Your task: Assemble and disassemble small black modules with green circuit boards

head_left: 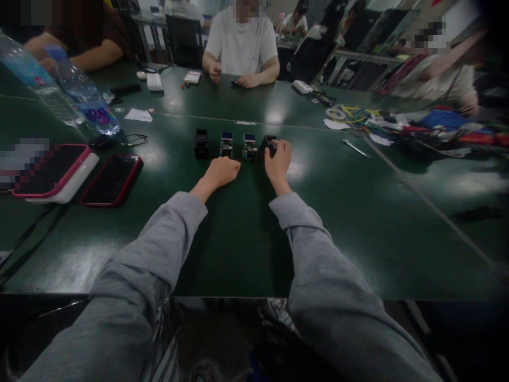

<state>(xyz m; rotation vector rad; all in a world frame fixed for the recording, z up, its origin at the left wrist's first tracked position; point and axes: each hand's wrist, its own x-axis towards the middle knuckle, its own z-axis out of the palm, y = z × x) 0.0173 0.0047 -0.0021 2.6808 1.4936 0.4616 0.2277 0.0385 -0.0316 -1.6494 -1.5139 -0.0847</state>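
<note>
A person in grey sleeves reaches both bare hands over a dark green bench (238,244), towards a short row of four small upright things. At the row's right end, the right grip (280,159) closes thumb and fingers around the right black case (270,139), which stands just ahead and to the left of the knuckles. The left grip (222,172) is folded in, its back upwards; its fingertips are hidden, so I cannot tell whether it pinches anything. Just beyond it stands the left circuit module (226,141), a small board with a dark, pale-edged screen, and the hand partly covers its lower part. A matching right circuit module (249,145) stands between the two grips, and the left black case (201,143) stands beyond and to the left of the left grip. The step in hand looks like handling or placing the right case at the row's end. Moving it would seem to call for a steady, light pinch, clear of the neighbouring module's exposed parts. Well to the left of the left grip lies a red-edged phone (111,180); well to the right of the right grip lies a metal wrench (357,148).
</note>
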